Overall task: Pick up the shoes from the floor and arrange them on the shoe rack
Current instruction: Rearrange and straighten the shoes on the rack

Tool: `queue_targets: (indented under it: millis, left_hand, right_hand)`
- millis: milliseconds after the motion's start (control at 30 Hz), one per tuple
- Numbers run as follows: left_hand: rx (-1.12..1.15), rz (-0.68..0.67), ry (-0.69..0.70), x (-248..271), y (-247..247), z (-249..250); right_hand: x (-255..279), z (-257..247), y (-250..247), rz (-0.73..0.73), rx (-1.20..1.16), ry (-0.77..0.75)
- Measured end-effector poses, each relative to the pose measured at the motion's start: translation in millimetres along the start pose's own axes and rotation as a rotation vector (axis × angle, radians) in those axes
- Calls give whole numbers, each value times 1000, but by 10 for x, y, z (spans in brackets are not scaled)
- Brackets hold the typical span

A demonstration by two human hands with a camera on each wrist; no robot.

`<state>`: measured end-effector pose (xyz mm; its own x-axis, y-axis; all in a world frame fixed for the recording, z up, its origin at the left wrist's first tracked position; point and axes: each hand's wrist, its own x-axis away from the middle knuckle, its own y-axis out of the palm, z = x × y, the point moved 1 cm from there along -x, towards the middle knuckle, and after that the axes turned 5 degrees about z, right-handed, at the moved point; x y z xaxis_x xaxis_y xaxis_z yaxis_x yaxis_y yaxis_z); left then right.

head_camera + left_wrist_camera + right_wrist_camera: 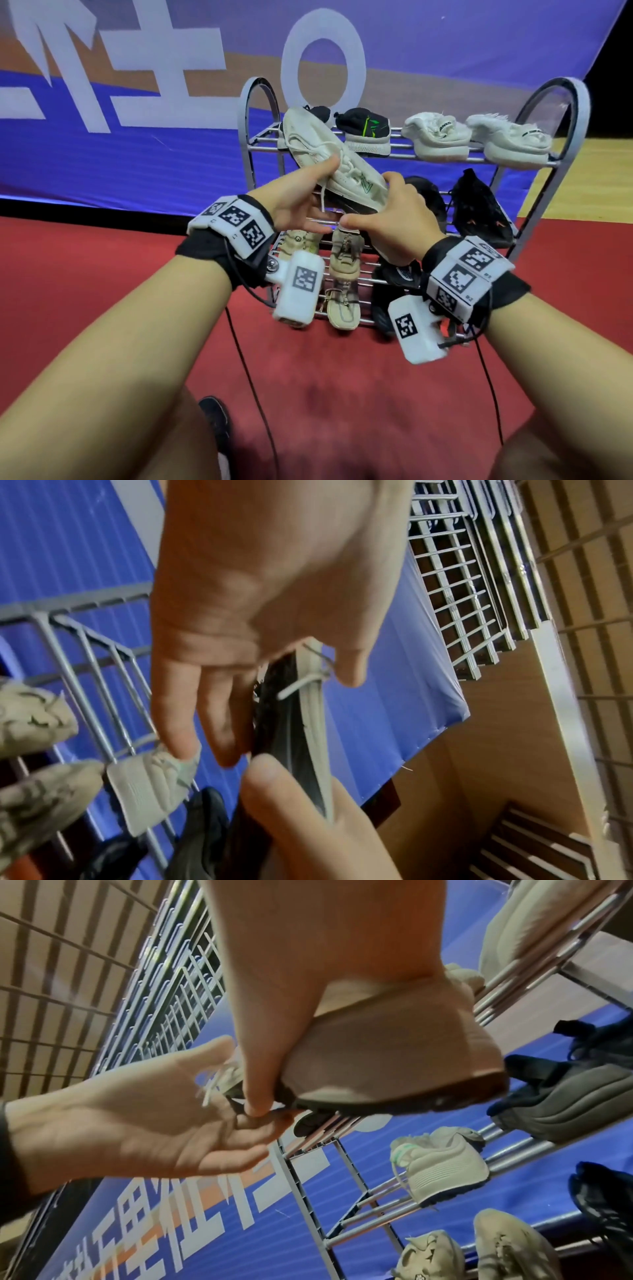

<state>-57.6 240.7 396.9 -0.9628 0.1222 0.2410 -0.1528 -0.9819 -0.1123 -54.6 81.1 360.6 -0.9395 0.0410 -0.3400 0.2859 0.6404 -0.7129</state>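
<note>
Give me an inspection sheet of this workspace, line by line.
Surface: red floor; no loose shoes seen on it.
Job's things: white sneaker held tilted in front of the shoe rack; top tier holds black sneakers and white fluffy shoes; middle tier black shoes; bottom tier beige sandals.
Clutter: nothing seen.
Grippers: left hand and right hand both grip the white sneaker.
Cables: black wrist cables hang from both wrist units.
Surroundings: blue banner behind the rack; wooden floor to the right.
</note>
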Motion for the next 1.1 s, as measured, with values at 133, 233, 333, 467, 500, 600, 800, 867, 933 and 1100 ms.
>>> queue_targets:
  millis: [133,233,333,467,500,600,800,867,933,1100]
  left_hand:
    - [100,187,66,-59,85,31]
    - [86,263,91,-78,32,61]
    - [122,294,103,-66,-71,95]
    - [162,288,120,-18,-167,129]
    - [172,287,116,-13,-178,131]
    - [202,291,80,-1,-200,101]
    - [243,227,32,-26,-154,20]
    - [224,216,19,-24,-159,-7]
    - [182,207,10,-11,-176,-37]
    - [180,183,16,21,-262,-93]
  right_hand:
    - [-22,-22,-13,25,32,-40]
    - [-109,-26,-114,-81,-239,42]
    - [-196,2,-268,-115,-492,171]
    - [-123,64,-247,-459,-716,317]
    - [-104,65,-216,-533,-767,322]
    - [-109,9,-149,-556,-892,326]
    - [-114,-137,36,-446,-952,421]
    - [-120,-138,62,-502,-951,432]
    - [-91,-158,82,-600,-1014,418]
    - [-66,-209,228,-628,-907,398]
